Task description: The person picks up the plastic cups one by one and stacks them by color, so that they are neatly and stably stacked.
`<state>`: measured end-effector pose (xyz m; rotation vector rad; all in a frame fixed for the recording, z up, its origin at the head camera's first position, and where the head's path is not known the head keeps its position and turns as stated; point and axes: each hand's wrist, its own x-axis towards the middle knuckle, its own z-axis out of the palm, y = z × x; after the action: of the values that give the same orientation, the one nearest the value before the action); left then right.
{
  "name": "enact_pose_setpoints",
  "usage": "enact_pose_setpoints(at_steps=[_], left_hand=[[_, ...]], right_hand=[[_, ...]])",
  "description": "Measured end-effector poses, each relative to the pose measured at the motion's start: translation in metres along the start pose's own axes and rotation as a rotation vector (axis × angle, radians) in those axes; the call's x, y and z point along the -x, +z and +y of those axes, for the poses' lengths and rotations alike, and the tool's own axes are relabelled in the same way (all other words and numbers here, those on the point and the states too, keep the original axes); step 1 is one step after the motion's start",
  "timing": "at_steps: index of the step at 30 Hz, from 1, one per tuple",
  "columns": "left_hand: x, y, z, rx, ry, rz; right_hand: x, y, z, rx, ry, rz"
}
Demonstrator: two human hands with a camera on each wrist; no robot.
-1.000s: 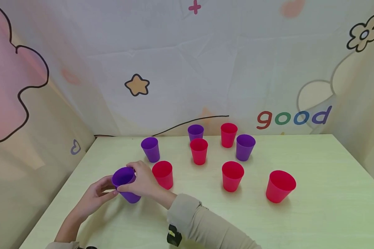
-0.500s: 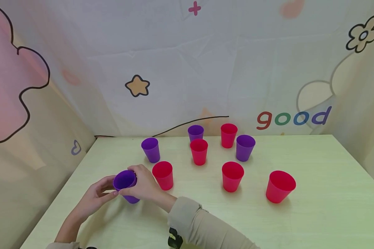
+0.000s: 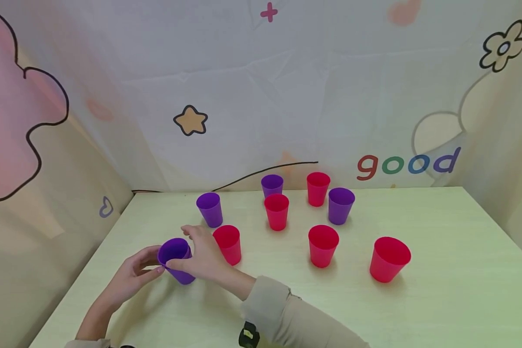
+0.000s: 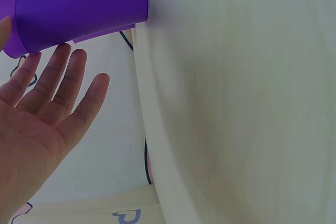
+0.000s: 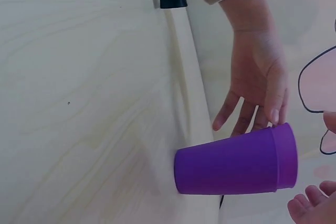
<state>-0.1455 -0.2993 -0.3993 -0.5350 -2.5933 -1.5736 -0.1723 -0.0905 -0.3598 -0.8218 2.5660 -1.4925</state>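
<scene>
Two nested purple cups stand upright on the table at the front left. The upper cup's rim shows as a band above the lower one in the right wrist view. My left hand is at the stack's left side, its fingers extended and fingertips right at the cup near the rim. On the other side is my right hand, thumb by the near rim and its fingers spread, raised off the far rim. In the right wrist view its fingertips sit apart from the cups.
Close behind my right hand stands a red cup, with a purple cup farther back. More red and purple cups, including a red cup and a purple cup, stand toward the middle. Another red cup is at right.
The upper purple cup has sunk slightly into the lower one. My right hand's fingers have loosened from its far rim and moved slightly right. My left hand has stayed nearly still.
</scene>
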Motion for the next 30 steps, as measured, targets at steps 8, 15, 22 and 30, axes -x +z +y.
enact_pose_setpoints(at_steps=[8, 15, 22, 30], left_hand=[[0.0, -0.001, 0.004, 0.005, 0.023, 0.003], [0.002, -0.001, 0.004, 0.018, 0.054, 0.016], [0.002, 0.0, 0.004, 0.003, 0.045, 0.041], [0.0, 0.001, 0.005, -0.019, 0.052, 0.065]], right_hand=[[0.011, -0.018, -0.006, -0.066, 0.0, -0.002], [0.019, -0.032, -0.005, -0.111, -0.028, 0.015], [0.028, -0.047, -0.004, -0.127, -0.023, 0.03], [0.033, -0.061, 0.003, -0.113, -0.048, 0.043]])
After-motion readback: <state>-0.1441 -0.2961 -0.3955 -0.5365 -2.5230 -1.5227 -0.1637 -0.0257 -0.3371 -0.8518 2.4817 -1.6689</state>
